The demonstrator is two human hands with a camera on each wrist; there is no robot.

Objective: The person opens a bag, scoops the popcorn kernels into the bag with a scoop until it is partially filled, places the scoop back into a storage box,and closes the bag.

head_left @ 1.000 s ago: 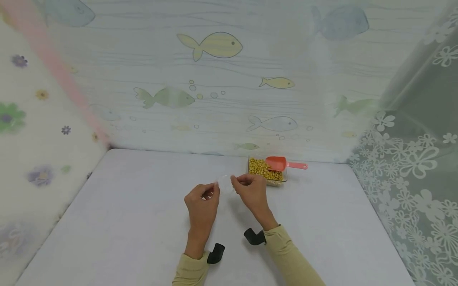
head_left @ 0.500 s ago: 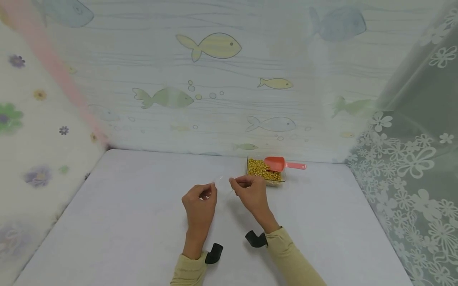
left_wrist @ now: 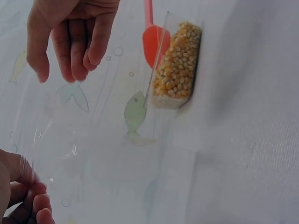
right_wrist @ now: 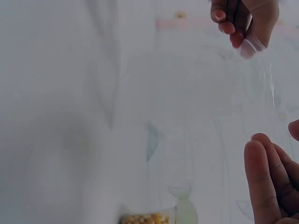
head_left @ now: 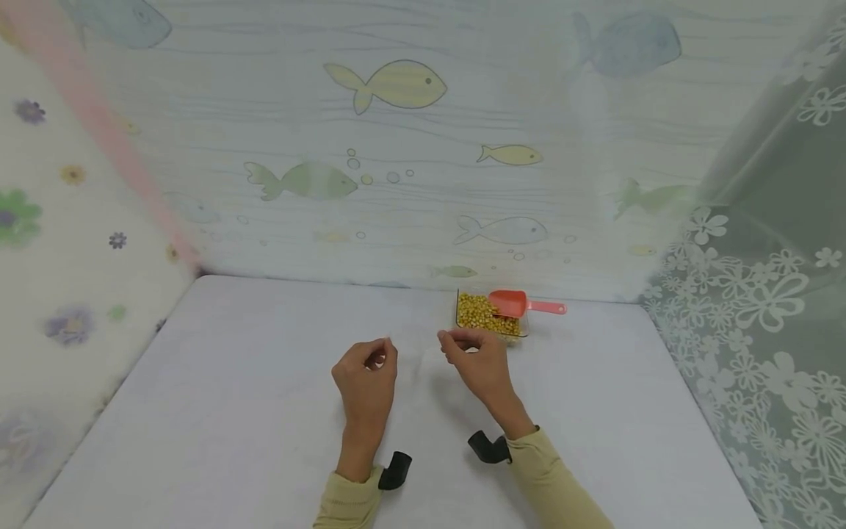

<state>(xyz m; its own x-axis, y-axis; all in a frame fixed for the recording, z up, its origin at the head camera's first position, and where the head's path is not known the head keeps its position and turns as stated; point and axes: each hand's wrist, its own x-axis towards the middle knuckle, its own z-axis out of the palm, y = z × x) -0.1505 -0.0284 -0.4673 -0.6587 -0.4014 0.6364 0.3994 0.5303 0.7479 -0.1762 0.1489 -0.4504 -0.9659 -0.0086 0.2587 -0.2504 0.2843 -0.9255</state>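
A clear plastic bag [right_wrist: 259, 77], nearly invisible in the head view, hangs from my left hand [head_left: 366, 378]. Thumb and fingers of that hand pinch its edge, as the left wrist view shows. My right hand [head_left: 482, 367] is beside the bag, with a gap between thumb and fingers and nothing gripped; whether a fingertip touches the film I cannot tell. Behind the right hand stands a glass container [left_wrist: 170, 102] filled with yellow corn kernels [head_left: 485, 316]. A red scoop [head_left: 509, 302] lies on the kernels, its pink handle sticking out to the right.
Both hands are above a white table [head_left: 231, 404]. A fish-patterned curtain [head_left: 396, 220] rises along its back edge. To the right hangs a sheer curtain [head_left: 780, 353] with white flowers. Black curved pieces [head_left: 395, 470] are attached at both sleeve cuffs.
My right hand has drawn away to the right, and its thumb and fingers have come apart from the bag. The left hand has shifted slightly left with the bag.
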